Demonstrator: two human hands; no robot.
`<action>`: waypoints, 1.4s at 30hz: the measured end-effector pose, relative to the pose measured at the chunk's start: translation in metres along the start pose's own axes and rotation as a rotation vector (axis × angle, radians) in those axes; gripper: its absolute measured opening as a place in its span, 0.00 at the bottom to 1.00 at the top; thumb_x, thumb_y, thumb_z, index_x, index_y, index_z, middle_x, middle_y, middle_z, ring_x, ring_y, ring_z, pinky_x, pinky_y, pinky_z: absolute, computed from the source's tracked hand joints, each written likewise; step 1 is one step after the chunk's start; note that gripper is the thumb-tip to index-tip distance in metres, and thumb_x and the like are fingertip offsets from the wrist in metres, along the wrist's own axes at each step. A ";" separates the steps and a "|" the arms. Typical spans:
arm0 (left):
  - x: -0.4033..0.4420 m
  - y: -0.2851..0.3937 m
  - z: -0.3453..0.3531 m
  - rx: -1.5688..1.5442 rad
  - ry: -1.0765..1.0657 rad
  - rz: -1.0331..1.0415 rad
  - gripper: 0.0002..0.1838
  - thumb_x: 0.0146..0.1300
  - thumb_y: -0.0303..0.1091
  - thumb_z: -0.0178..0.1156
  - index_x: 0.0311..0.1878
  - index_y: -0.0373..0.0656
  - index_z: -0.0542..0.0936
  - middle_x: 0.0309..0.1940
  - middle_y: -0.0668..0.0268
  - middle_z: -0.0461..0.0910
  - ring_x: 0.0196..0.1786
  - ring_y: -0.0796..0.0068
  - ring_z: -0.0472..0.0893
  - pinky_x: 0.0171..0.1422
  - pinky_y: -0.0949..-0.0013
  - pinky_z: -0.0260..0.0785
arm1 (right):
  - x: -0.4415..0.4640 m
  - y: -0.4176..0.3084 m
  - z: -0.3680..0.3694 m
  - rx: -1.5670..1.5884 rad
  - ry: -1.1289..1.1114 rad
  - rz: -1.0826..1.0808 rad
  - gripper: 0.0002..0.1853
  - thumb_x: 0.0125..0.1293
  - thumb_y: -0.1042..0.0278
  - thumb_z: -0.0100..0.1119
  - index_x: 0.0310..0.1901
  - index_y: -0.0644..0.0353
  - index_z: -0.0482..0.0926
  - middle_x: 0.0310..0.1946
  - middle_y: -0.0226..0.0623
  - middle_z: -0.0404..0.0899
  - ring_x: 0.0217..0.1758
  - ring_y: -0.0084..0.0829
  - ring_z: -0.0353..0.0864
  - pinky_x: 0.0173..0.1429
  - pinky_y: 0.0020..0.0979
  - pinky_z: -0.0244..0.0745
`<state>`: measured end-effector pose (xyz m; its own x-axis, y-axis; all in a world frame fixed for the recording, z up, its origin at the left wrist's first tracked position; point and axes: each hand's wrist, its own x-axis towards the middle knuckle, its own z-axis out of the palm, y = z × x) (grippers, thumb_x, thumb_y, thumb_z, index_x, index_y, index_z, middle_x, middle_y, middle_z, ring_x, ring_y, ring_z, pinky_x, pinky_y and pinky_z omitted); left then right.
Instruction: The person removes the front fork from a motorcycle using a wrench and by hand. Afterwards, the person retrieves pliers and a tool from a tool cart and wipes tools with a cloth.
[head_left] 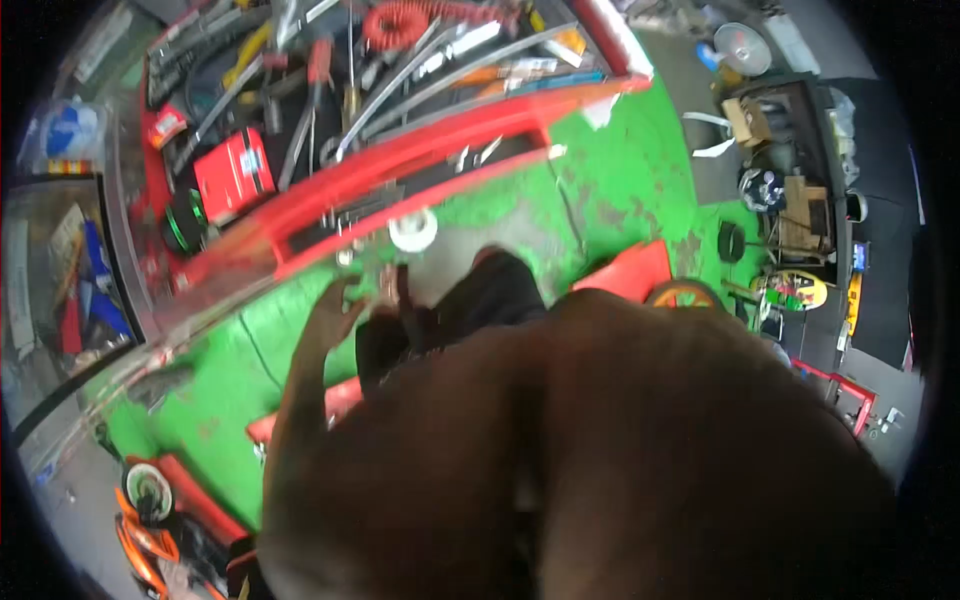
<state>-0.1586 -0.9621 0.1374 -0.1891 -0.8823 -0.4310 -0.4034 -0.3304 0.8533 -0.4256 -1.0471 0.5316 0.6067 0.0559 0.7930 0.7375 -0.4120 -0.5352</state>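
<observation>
My left hand [338,312] hangs over the green floor, in front of the red tool cart. Its fingers are apart and slightly curled, and I see nothing held in them. Just beyond the fingertips, a white ring-shaped roll [413,230] is near the cart's lower edge. A large, blurred dark shape [640,450] fills the lower middle, very close to the lens. It may be my right hand, but no separate fingers or held thing can be made out. Dark clothing [490,295] of my lower body shows behind it.
The red tool cart [420,155] holds pliers, wrenches, a red box [233,175] and a coiled red hose [395,25]. Red panels [630,275] lie on the green floor [630,170]. A cluttered shelf [800,200] stands right; an orange machine [150,545] is lower left.
</observation>
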 end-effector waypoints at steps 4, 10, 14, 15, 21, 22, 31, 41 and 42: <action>0.016 0.100 0.016 0.199 -0.004 -0.045 0.26 0.68 0.41 0.64 0.64 0.36 0.73 0.57 0.53 0.78 0.53 0.61 0.81 0.57 0.61 0.76 | -0.027 -0.010 -0.023 0.116 -0.049 0.045 0.09 0.64 0.60 0.65 0.42 0.53 0.86 0.39 0.32 0.79 0.38 0.33 0.79 0.40 0.40 0.80; 0.054 0.092 0.077 -0.026 0.209 -0.098 0.25 0.66 0.41 0.65 0.60 0.36 0.74 0.54 0.49 0.79 0.54 0.58 0.82 0.58 0.59 0.77 | -0.084 -0.032 -0.087 0.307 -0.190 0.069 0.08 0.62 0.63 0.66 0.39 0.54 0.87 0.33 0.32 0.79 0.34 0.32 0.79 0.37 0.39 0.81; 0.085 0.032 0.142 0.037 0.491 0.021 0.22 0.69 0.38 0.62 0.64 0.41 0.75 0.55 0.59 0.79 0.54 0.64 0.80 0.59 0.62 0.74 | -0.118 -0.041 -0.143 0.500 -0.276 0.155 0.07 0.61 0.64 0.66 0.38 0.55 0.88 0.30 0.32 0.80 0.31 0.31 0.79 0.36 0.39 0.81; 0.093 0.064 0.152 -0.428 0.576 -0.188 0.23 0.69 0.35 0.59 0.66 0.42 0.73 0.58 0.59 0.77 0.57 0.63 0.78 0.60 0.61 0.73 | -0.130 -0.044 -0.156 0.509 -0.275 0.205 0.06 0.61 0.65 0.66 0.37 0.55 0.88 0.29 0.32 0.80 0.31 0.31 0.79 0.35 0.39 0.82; 0.146 0.159 0.209 -1.392 1.020 -0.042 0.35 0.67 0.29 0.57 0.76 0.42 0.58 0.64 0.55 0.72 0.62 0.60 0.76 0.63 0.57 0.74 | -0.203 -0.049 -0.223 -1.014 -0.088 0.654 0.17 0.63 0.55 0.65 0.38 0.64 0.85 0.34 0.39 0.78 0.47 0.43 0.78 0.53 0.46 0.72; 0.149 0.166 0.211 -1.411 1.069 -0.010 0.37 0.66 0.28 0.58 0.77 0.41 0.56 0.64 0.54 0.72 0.62 0.60 0.76 0.63 0.56 0.74 | -0.214 -0.037 -0.236 -1.112 -0.079 0.622 0.18 0.64 0.53 0.65 0.41 0.64 0.85 0.37 0.40 0.78 0.50 0.45 0.77 0.58 0.47 0.69; 0.180 0.091 0.190 -1.532 1.296 -0.073 0.19 0.73 0.42 0.53 0.56 0.36 0.77 0.33 0.66 0.78 0.31 0.78 0.74 0.34 0.73 0.67 | -0.231 0.050 -0.239 -1.226 -0.250 0.671 0.27 0.76 0.53 0.46 0.67 0.66 0.70 0.65 0.51 0.69 0.72 0.50 0.62 0.76 0.49 0.52; 0.266 0.116 0.164 -1.290 1.815 -0.379 0.33 0.79 0.54 0.37 0.47 0.30 0.78 0.41 0.46 0.83 0.46 0.50 0.81 0.53 0.54 0.70 | -0.232 0.044 -0.236 -1.448 -0.388 0.519 0.17 0.77 0.65 0.45 0.55 0.65 0.78 0.57 0.47 0.76 0.65 0.52 0.69 0.70 0.52 0.61; 0.264 0.125 0.165 -1.391 1.798 -0.272 0.33 0.79 0.53 0.37 0.46 0.29 0.79 0.41 0.46 0.83 0.45 0.48 0.81 0.52 0.52 0.70 | -0.230 0.042 -0.234 -1.485 -0.398 0.545 0.16 0.76 0.66 0.46 0.55 0.65 0.78 0.55 0.47 0.76 0.64 0.52 0.69 0.69 0.51 0.61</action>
<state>-0.4065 -1.1811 0.0815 0.7860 0.1738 -0.5934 0.5336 0.2940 0.7930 -0.6041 -1.2895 0.3947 0.8927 -0.2607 0.3677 -0.3529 -0.9117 0.2104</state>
